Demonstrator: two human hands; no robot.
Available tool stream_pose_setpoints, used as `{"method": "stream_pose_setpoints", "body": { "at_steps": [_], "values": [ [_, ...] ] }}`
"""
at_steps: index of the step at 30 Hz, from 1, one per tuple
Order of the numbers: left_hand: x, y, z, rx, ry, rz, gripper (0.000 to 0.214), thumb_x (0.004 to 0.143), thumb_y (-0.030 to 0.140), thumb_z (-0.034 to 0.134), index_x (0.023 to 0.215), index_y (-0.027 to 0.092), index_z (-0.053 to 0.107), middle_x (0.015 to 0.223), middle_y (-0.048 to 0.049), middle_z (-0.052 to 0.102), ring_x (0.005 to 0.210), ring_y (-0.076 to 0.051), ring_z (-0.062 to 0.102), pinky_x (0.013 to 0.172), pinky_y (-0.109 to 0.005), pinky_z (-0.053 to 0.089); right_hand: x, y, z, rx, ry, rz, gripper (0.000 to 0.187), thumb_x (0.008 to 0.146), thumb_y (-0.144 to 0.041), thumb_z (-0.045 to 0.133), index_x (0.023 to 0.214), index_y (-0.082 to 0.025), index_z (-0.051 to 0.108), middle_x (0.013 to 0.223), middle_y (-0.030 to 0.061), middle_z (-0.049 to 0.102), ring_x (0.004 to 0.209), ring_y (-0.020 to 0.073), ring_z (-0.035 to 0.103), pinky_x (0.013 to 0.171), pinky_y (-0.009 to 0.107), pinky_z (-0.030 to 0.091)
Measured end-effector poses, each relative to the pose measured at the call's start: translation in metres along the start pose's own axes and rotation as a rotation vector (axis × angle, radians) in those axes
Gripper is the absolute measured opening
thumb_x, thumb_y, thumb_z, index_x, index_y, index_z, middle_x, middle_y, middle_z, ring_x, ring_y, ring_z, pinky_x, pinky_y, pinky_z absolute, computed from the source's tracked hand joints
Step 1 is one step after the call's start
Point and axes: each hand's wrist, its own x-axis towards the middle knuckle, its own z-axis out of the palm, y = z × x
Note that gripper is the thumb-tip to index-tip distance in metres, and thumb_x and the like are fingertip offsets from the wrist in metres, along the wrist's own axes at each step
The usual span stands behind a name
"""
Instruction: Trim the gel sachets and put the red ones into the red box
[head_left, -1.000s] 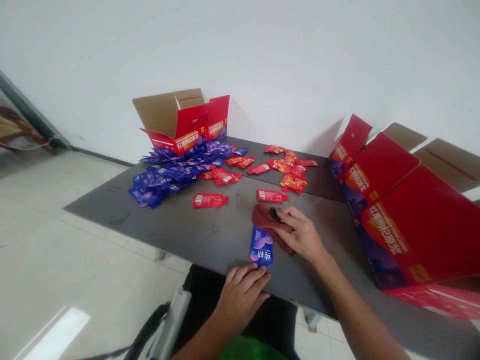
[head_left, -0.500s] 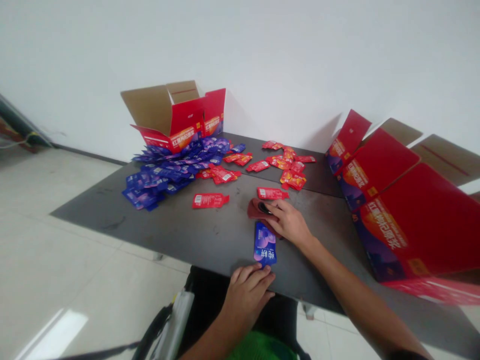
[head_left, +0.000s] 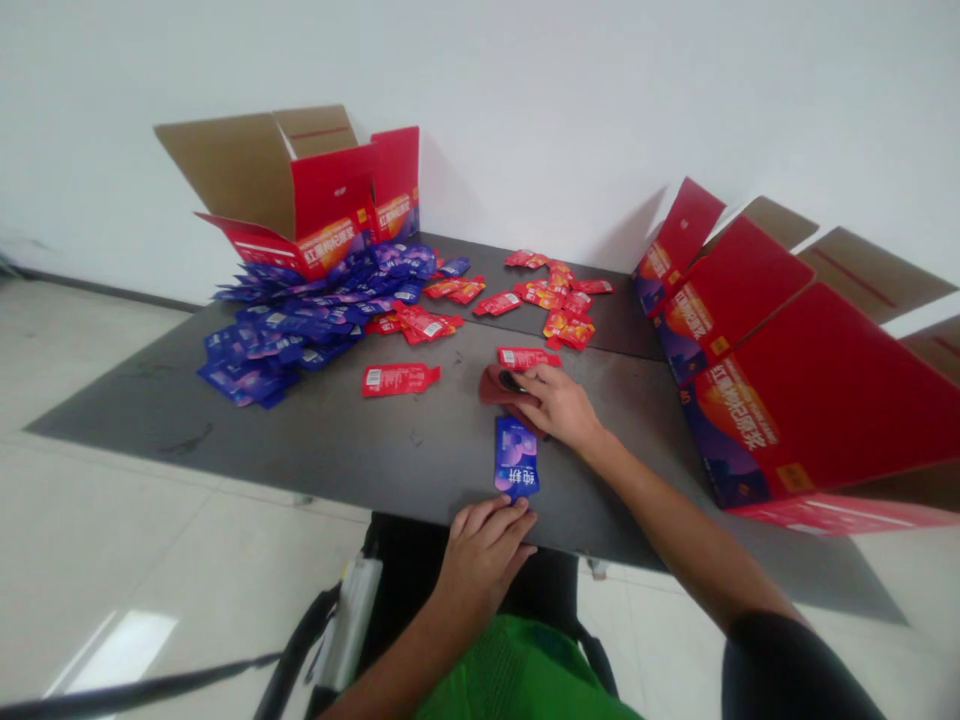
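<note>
A blue-purple pouch (head_left: 517, 452) lies flat before me, its narrow end toward the table's front edge. My left hand (head_left: 486, 545) rests at that edge, fingers stretched out and fingertips touching the pouch's narrow end. Just beyond the pouch's far end, my right hand (head_left: 559, 405) is closed on a folded brown cloth (head_left: 495, 388). A small dark thing (head_left: 511, 381) shows between its fingers and the cloth; its kind is unclear. One red pouch (head_left: 528, 357) lies right behind the right hand, and another red pouch (head_left: 400, 379) lies to the left.
A heap of blue pouches (head_left: 300, 320) spreads across the left of the grey table (head_left: 337, 450), before an open red carton (head_left: 330, 240). Several red pouches (head_left: 551, 290) lie scattered at the back. More open red cartons (head_left: 810, 390) stand along the right side, near my right arm.
The view has shifted, so the table's things appear a little higher and further left. Both hands keep nearly the same places by the blue pouch, the right still holding the cloth.
</note>
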Motion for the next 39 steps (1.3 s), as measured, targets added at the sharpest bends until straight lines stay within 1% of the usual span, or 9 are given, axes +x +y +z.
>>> {"method": "stream_pose_setpoints", "body": {
  "at_steps": [3,7,11,15,19,24,32,36,39],
  "values": [
    [0.000,0.000,-0.001,-0.003,-0.009,0.002,0.031,0.101,0.037,0.059,0.129,0.026,0.067,0.132,-0.0008,0.070,0.120,-0.023,0.059,0.098,-0.040,0.043,-0.016,-0.029,-0.014,0.068,0.018,-0.034,0.033,0.099,-0.036,0.060,0.127,-0.022,0.068,0.107,0.0091,0.067,0.095,0.0216,0.064,0.080,0.032,0.053],
    [0.000,0.001,-0.001,-0.001,-0.021,-0.014,0.031,0.100,0.035,0.061,0.130,0.028,0.066,0.127,-0.0001,0.072,0.116,-0.023,0.060,0.096,-0.040,0.043,-0.048,-0.058,-0.005,0.127,-0.175,-0.175,0.031,0.099,-0.034,0.059,0.126,-0.025,0.068,0.109,0.0060,0.069,0.093,0.0190,0.065,0.076,0.029,0.053],
    [0.001,0.000,-0.001,-0.014,-0.024,-0.014,0.031,0.100,0.034,0.061,0.130,0.027,0.066,0.132,-0.0002,0.070,0.119,-0.023,0.059,0.097,-0.040,0.042,-0.035,-0.028,0.015,0.118,-0.167,-0.091,0.032,0.099,-0.036,0.061,0.126,-0.021,0.069,0.107,0.0077,0.068,0.094,0.0195,0.065,0.080,0.030,0.053],
    [0.001,0.000,-0.002,-0.018,-0.007,-0.010,0.030,0.099,0.033,0.063,0.129,0.026,0.067,0.134,0.0001,0.069,0.121,-0.023,0.059,0.099,-0.041,0.042,-0.002,0.002,0.011,-0.008,-0.116,-0.011,0.034,0.098,-0.034,0.063,0.127,-0.019,0.069,0.107,0.0097,0.068,0.096,0.0220,0.063,0.081,0.031,0.052],
    [0.001,0.001,-0.002,-0.017,-0.024,-0.019,0.031,0.099,0.033,0.063,0.129,0.026,0.067,0.133,-0.0011,0.070,0.121,-0.023,0.059,0.098,-0.041,0.043,-0.012,-0.026,-0.006,0.046,-0.052,-0.018,0.034,0.100,-0.037,0.059,0.129,-0.022,0.067,0.109,0.0085,0.067,0.096,0.0213,0.063,0.081,0.032,0.052],
    [0.001,0.002,-0.004,-0.023,-0.072,-0.049,0.033,0.100,0.033,0.062,0.132,0.029,0.066,0.127,-0.0007,0.072,0.117,-0.023,0.060,0.097,-0.041,0.044,-0.052,-0.057,0.003,0.126,-0.203,-0.180,0.034,0.098,-0.034,0.059,0.130,-0.026,0.066,0.113,0.0060,0.068,0.096,0.0195,0.064,0.078,0.030,0.053],
    [0.001,0.001,-0.003,-0.020,-0.047,-0.033,0.033,0.099,0.033,0.062,0.131,0.027,0.067,0.134,-0.0017,0.069,0.122,-0.023,0.059,0.097,-0.041,0.045,0.004,0.007,0.022,-0.009,-0.131,-0.037,0.032,0.098,-0.036,0.062,0.126,-0.022,0.070,0.106,0.0086,0.068,0.095,0.0216,0.063,0.077,0.031,0.051],
    [0.001,0.001,-0.002,-0.021,-0.036,-0.038,0.031,0.099,0.034,0.064,0.129,0.027,0.068,0.133,-0.0014,0.070,0.120,-0.024,0.059,0.097,-0.041,0.044,-0.004,-0.018,-0.001,0.019,-0.044,-0.027,0.034,0.100,-0.038,0.059,0.129,-0.022,0.068,0.107,0.0084,0.067,0.095,0.0212,0.062,0.078,0.031,0.051],
    [0.002,0.002,-0.003,-0.020,-0.050,-0.041,0.033,0.099,0.034,0.062,0.131,0.028,0.067,0.129,-0.0013,0.071,0.117,-0.023,0.059,0.096,-0.040,0.044,-0.034,-0.050,-0.008,0.086,-0.128,-0.125,0.035,0.101,-0.038,0.057,0.132,-0.026,0.066,0.111,0.0071,0.067,0.095,0.0202,0.063,0.075,0.031,0.052]
  ]
}}
